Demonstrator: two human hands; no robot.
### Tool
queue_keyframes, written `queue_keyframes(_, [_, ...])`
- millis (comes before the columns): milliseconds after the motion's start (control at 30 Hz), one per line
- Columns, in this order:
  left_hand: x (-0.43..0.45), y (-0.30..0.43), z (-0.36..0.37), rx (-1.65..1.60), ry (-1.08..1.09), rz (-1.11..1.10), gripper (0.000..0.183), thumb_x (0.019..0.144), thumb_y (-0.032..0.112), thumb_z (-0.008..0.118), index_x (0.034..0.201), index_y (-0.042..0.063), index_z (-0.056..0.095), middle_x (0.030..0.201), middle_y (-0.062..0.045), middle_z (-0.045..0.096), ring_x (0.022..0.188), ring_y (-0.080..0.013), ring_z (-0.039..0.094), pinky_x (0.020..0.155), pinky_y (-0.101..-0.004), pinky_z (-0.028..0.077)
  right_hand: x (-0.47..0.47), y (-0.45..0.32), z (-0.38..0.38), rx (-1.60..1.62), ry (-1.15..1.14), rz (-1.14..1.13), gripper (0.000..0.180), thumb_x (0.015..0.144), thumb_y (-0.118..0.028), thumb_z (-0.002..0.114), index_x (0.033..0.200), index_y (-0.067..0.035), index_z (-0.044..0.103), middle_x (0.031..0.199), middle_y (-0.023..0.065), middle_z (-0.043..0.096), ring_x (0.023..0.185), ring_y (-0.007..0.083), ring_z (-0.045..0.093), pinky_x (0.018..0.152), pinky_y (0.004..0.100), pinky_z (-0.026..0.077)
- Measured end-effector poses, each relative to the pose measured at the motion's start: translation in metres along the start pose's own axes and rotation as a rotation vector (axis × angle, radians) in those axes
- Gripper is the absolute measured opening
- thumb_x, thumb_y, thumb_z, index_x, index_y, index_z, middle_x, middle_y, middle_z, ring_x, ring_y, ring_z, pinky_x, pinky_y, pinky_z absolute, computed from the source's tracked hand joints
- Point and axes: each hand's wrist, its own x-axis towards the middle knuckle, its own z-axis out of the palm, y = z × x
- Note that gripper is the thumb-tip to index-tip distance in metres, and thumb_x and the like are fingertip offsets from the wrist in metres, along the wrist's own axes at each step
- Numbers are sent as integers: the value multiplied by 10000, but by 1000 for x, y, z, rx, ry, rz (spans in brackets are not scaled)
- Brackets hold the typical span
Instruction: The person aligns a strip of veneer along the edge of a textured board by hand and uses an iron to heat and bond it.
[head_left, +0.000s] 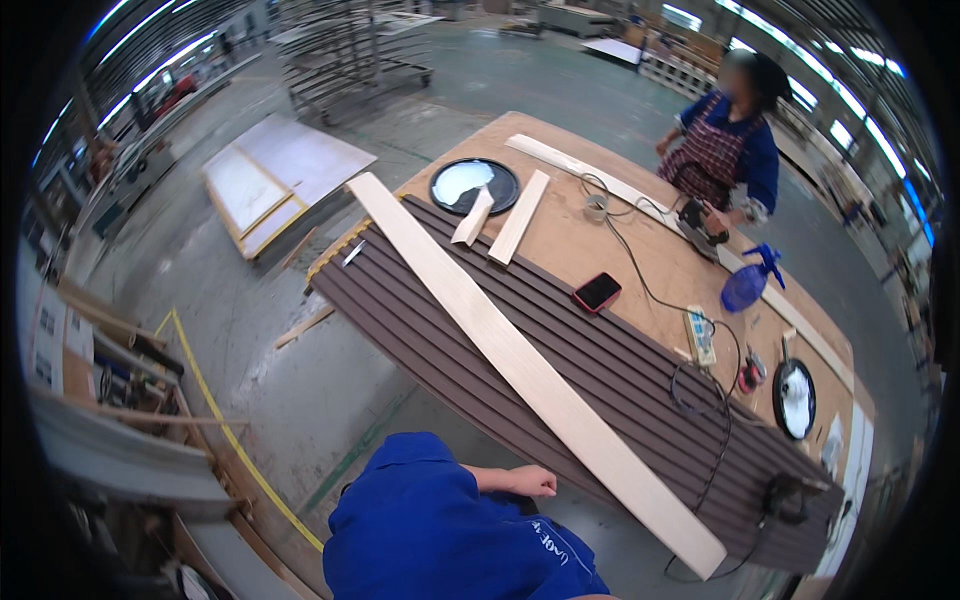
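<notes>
My left hand (534, 481) is curled in front of my blue jacket, with no object visible in it. It hangs by the near edge of a stack of dark brown ribbed panels (420, 277), apart from them as far as I can see. A long pale wooden board (480, 307) lies slantwise across the ribs. Its near end sticks out past the panels' edge, to the right of my hand. My right hand is out of view. On the far left of the panels rests a small metal tool (354, 253), too small to make out.
Across the wooden worktable (555, 247), a co-worker (720, 142) holds a corded power tool (703, 227) on a long strip (570, 161). Nearby are a black round tray (514, 187), short board (519, 217), smartphone (598, 291), blue spray bottle (744, 289), power strip (700, 335) and loose cables.
</notes>
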Motion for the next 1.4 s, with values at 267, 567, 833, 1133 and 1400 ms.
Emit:
queue_keyframes(267, [60,23,68,-757,129,-466,523,898,491,541,1057,-6,576,976,-110,651,795,-163,636,678,-298,523,101,5,-115,-52,86,-244,555,866,-544,487,1062,-44,628,884,245,647,872,392,629,745,503,491])
queue_keyframes(567, [132,80,176,-1015,551,-425,411,908,397,575,926,-10,635,783,-89,663,646,-143,632,589,-265,544,158,-21,-269,152,615,-1081,113,853,-25,543,959,-10,581,917,170,579,894,344,547,783,405,445])
queue_keyframes(833, [164,144,241,-1225,790,-537,285,915,294,592,944,10,597,841,-63,638,699,-118,635,581,-215,521,219,22,-271,48,399,-943,220,866,-209,573,1025,-61,609,959,130,631,940,307,572,816,423,425])
queue_keyframes(1133, [178,168,279,-1102,557,-547,310,907,322,601,950,16,623,903,-69,658,824,-146,650,728,-261,516,211,61,-286,-61,184,-710,291,869,-330,570,850,-53,658,846,146,661,838,322,620,762,423,445])
queue_keyframes(1400, [199,170,318,-1197,661,-403,380,923,351,571,1112,22,547,1014,-82,616,901,-165,609,824,-302,500,241,108,-283,28,-102,-743,309,788,-347,639,848,-44,658,832,169,664,822,330,636,711,408,489])
